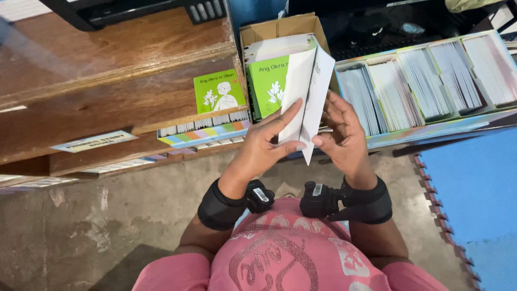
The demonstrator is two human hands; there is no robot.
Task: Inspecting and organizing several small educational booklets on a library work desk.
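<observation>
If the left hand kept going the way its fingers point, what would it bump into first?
The left hand already touches the folded white paper sheet. Beyond it, probably the green picture booklets in the brown cardboard box, though depth is unclear.

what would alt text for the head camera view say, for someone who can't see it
Seen from above, a person's left hand and right hand hold a folded white paper sheet over a cardboard box of green booklets. A tray of white paper stacks sits to the right.
</observation>
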